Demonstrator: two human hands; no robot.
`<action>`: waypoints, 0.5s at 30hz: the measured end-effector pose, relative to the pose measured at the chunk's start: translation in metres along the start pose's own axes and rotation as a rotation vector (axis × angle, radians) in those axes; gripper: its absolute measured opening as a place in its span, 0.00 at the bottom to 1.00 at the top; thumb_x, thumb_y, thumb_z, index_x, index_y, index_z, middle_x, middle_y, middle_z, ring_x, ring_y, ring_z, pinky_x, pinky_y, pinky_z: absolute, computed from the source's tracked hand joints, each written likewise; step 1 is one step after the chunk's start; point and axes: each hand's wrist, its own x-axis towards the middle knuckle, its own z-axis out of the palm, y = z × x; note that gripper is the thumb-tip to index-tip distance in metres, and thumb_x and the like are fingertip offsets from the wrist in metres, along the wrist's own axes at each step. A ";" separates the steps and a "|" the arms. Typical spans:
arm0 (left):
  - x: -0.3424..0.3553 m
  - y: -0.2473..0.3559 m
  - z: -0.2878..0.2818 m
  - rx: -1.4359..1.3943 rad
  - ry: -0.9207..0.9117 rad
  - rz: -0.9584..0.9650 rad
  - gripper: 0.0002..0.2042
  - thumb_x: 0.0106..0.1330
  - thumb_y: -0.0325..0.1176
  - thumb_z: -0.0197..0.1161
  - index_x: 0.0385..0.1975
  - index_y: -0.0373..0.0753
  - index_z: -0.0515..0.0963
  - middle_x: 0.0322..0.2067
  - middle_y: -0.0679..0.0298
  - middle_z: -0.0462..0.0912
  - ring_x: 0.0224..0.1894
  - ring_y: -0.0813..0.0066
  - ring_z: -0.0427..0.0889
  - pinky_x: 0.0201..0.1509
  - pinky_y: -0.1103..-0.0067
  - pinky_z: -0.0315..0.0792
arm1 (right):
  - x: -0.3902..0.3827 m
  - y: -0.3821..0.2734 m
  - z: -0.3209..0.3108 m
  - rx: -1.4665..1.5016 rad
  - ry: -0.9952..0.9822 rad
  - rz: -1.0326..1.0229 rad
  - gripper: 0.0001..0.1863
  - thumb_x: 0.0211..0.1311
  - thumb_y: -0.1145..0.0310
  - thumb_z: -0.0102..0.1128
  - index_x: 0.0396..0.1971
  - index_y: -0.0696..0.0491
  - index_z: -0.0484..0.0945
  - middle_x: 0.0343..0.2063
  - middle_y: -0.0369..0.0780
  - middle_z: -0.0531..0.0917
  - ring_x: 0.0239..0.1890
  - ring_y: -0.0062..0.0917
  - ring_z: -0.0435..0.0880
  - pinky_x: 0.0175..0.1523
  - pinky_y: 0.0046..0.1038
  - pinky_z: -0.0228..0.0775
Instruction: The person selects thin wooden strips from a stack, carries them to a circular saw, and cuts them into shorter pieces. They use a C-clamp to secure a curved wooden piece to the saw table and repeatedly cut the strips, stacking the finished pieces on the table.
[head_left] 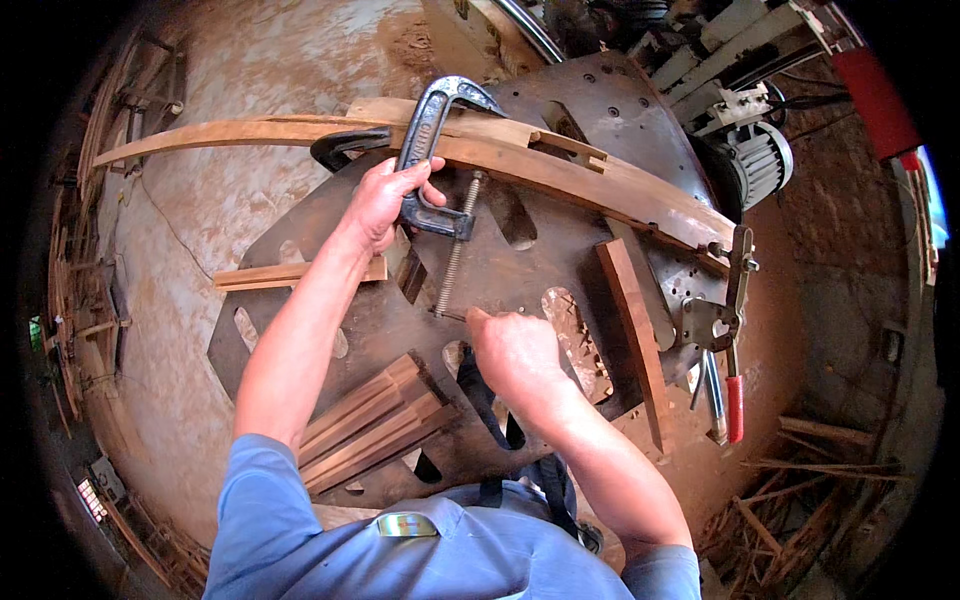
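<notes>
My left hand (385, 200) grips the frame of a black C-clamp (433, 120), set across a long curved wooden piece (560, 167). The clamp’s threaded screw (449, 275) points toward that wood; whether its tip presses on it I cannot tell. My right hand (515, 355) is closed on the small crossbar at the screw’s outer end. Behind my left hand, another black clamp (340, 145) lies at the curved wood. A lever clamp with a red grip (735, 410) is at the wood’s right end. All this rests on a slotted metal plate (260, 330).
Loose wooden strips (370, 430) lie at the lower left of the plate, a short strip (250, 280) at left and a board (635, 340) at right. A motor (758, 165) and machinery stand upper right. Scrap wood (790, 510) lies on the floor.
</notes>
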 end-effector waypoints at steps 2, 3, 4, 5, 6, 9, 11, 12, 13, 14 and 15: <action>0.004 -0.004 -0.003 0.007 0.012 0.004 0.16 0.67 0.39 0.55 0.48 0.35 0.73 0.23 0.62 0.81 0.24 0.79 0.77 0.24 0.82 0.70 | -0.003 -0.002 0.009 0.034 0.072 -0.006 0.03 0.53 0.74 0.52 0.29 0.55 0.73 0.23 0.45 0.81 0.29 0.36 0.84 0.32 0.33 0.77; 0.005 -0.005 -0.003 -0.010 0.016 0.005 0.16 0.67 0.39 0.55 0.48 0.35 0.73 0.23 0.62 0.81 0.23 0.79 0.77 0.24 0.82 0.70 | -0.005 -0.002 0.011 0.071 0.087 -0.032 0.03 0.53 0.74 0.52 0.29 0.55 0.72 0.24 0.45 0.81 0.29 0.36 0.84 0.32 0.34 0.77; 0.005 -0.006 -0.004 -0.026 0.020 0.007 0.16 0.67 0.39 0.55 0.48 0.34 0.73 0.23 0.62 0.80 0.23 0.79 0.77 0.24 0.82 0.69 | -0.006 -0.002 0.012 0.107 0.103 -0.058 0.03 0.53 0.74 0.52 0.29 0.56 0.72 0.25 0.46 0.80 0.30 0.37 0.84 0.33 0.34 0.76; 0.005 -0.008 -0.003 -0.043 0.024 0.008 0.16 0.67 0.39 0.55 0.48 0.34 0.73 0.23 0.62 0.80 0.23 0.79 0.77 0.23 0.82 0.69 | -0.007 -0.001 0.013 0.144 0.118 -0.085 0.03 0.53 0.74 0.52 0.29 0.56 0.72 0.25 0.46 0.80 0.30 0.37 0.83 0.33 0.35 0.76; 0.002 -0.005 -0.001 -0.085 0.010 -0.009 0.17 0.67 0.40 0.55 0.48 0.34 0.73 0.23 0.62 0.80 0.24 0.79 0.77 0.24 0.82 0.69 | -0.008 0.002 0.013 0.236 0.113 -0.066 0.04 0.52 0.74 0.51 0.29 0.56 0.73 0.28 0.47 0.79 0.32 0.40 0.83 0.34 0.38 0.76; 0.002 -0.007 -0.002 -0.047 0.001 -0.011 0.17 0.67 0.40 0.55 0.48 0.34 0.73 0.23 0.62 0.80 0.24 0.78 0.77 0.25 0.82 0.69 | -0.006 0.016 0.010 0.244 0.050 -0.028 0.06 0.54 0.75 0.49 0.32 0.55 0.73 0.28 0.48 0.79 0.33 0.46 0.80 0.37 0.42 0.74; 0.002 -0.007 -0.003 -0.050 -0.011 0.001 0.17 0.67 0.40 0.55 0.48 0.34 0.73 0.23 0.62 0.80 0.25 0.78 0.77 0.26 0.82 0.70 | -0.001 0.014 0.012 0.247 0.059 -0.034 0.08 0.55 0.74 0.50 0.35 0.55 0.75 0.29 0.49 0.79 0.34 0.46 0.80 0.38 0.42 0.73; 0.003 -0.007 -0.003 -0.051 -0.017 0.007 0.17 0.67 0.41 0.55 0.48 0.34 0.73 0.23 0.62 0.80 0.25 0.78 0.77 0.27 0.82 0.70 | 0.001 0.012 0.012 0.248 0.065 -0.037 0.09 0.56 0.73 0.50 0.36 0.55 0.75 0.29 0.49 0.79 0.35 0.46 0.80 0.39 0.42 0.73; 0.003 -0.007 -0.003 -0.043 -0.012 0.012 0.17 0.67 0.40 0.55 0.48 0.33 0.73 0.23 0.62 0.80 0.25 0.78 0.76 0.29 0.82 0.70 | 0.003 0.010 0.014 0.249 0.070 -0.041 0.10 0.56 0.73 0.50 0.38 0.55 0.76 0.30 0.49 0.79 0.35 0.46 0.80 0.39 0.42 0.73; 0.003 -0.007 -0.003 -0.034 -0.007 0.016 0.17 0.67 0.40 0.55 0.49 0.33 0.72 0.23 0.62 0.80 0.26 0.78 0.76 0.31 0.82 0.69 | 0.005 0.009 0.017 0.304 0.092 -0.030 0.09 0.54 0.74 0.51 0.35 0.56 0.76 0.30 0.50 0.79 0.36 0.46 0.80 0.40 0.42 0.73; 0.003 -0.007 -0.004 -0.024 0.000 0.022 0.18 0.67 0.39 0.55 0.49 0.32 0.72 0.23 0.62 0.79 0.27 0.79 0.76 0.32 0.82 0.69 | 0.007 0.007 0.021 0.360 0.114 -0.022 0.08 0.53 0.76 0.51 0.33 0.57 0.75 0.31 0.51 0.80 0.36 0.46 0.81 0.41 0.42 0.73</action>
